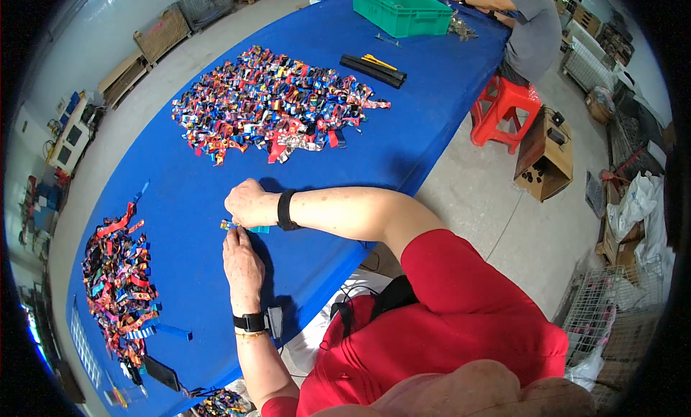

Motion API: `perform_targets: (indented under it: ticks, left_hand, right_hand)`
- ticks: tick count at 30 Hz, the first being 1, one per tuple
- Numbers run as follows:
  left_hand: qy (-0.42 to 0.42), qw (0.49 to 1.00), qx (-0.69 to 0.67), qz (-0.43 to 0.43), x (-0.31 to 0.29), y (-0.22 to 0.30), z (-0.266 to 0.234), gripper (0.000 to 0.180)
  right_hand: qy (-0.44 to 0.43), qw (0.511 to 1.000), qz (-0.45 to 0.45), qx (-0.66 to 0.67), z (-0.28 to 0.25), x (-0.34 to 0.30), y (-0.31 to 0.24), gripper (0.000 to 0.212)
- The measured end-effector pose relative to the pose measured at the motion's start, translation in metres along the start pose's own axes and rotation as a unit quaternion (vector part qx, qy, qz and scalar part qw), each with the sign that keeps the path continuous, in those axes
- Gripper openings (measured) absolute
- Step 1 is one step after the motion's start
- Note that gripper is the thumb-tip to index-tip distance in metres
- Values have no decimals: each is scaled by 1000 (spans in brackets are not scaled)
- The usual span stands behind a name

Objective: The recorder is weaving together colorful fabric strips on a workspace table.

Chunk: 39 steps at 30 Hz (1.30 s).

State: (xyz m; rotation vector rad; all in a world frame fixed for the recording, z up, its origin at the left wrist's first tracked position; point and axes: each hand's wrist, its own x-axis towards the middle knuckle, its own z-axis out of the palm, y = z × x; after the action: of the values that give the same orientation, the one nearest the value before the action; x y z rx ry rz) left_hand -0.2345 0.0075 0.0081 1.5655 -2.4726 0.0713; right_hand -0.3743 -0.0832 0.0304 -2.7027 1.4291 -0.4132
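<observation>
My left hand [243, 264] and my right hand [250, 204] meet over the blue-covered table [317, 201]. A small multicoloured printed fabric strap [228, 225] pokes out at the fingertips, and its light-blue part [259, 230] shows beneath my right wrist. Fingers of the left hand are together, with their tips pressed on the strap. The right hand is curled closed over it from above; its fingertips are mostly hidden. Beyond the hands lies a wide heap of similar colourful straps [266, 104].
At the left edge is a second strap pile [119, 280], with a dark phone-like slab [162, 374] nearby. Black strips [373, 71] and a green crate [402, 14] lie farther off. A co-worker in grey [536, 32] sits on a red stool [504, 114], beside a cardboard box [545, 154].
</observation>
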Motion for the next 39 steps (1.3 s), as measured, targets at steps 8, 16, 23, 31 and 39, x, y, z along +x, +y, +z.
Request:
perform_targets:
  ticks: [8, 16, 23, 31, 39]
  left_hand:
    - [-11, 999, -26, -14, 1, 2, -5, 49]
    - [23, 1000, -4, 3, -4, -7, 6, 55]
    - [56, 997, -55, 4, -1, -7, 5, 48]
    - [38, 999, 30, -6, -4, -7, 10, 47]
    - [45, 999, 25, 3, -3, -3, 7, 47]
  right_hand:
    - [-63, 997, 47, 0, -8, 9, -5, 16]
    - [-28, 996, 73, 29, 7, 9, 1, 21]
    - [-52, 995, 58, 55, -3, 7, 15, 42]
    - [-40, 993, 40, 105, 13, 8, 34, 39]
    - [-62, 980, 54, 180, 17, 12, 49, 38]
